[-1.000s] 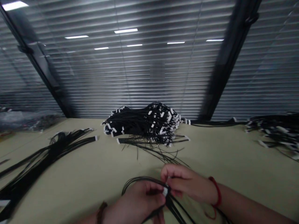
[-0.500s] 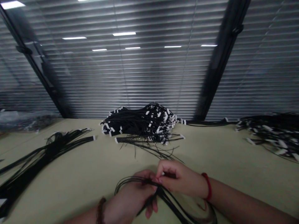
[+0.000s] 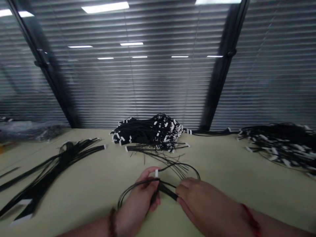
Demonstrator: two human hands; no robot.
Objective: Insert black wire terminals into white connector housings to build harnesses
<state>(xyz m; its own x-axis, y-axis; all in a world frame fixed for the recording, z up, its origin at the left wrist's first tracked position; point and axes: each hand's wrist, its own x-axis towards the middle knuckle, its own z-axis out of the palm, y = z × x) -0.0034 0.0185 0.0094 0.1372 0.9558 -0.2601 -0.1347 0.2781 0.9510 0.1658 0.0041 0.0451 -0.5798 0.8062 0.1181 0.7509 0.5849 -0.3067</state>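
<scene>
It's dim in here: white light strips (image 3: pixel 105 7) glare across the blinds (image 3: pixel 158 89) beyond the far edge of the bench (image 3: pixel 222 164). Shadows fall faint; the right hand (image 3: pixel 199 200) looks softly blurred.

Slatted blinds (image 3: pixel 148 89) behind table (image 3: pixel 93 184); plastic bag (image 3: pixel 24 130) left.

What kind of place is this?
Probably a wiring workshop or factory: a big pile of white-ended black cables sits on the pale table, a loose bundle lies at the left, and the left hand holds similar cables.
</scene>
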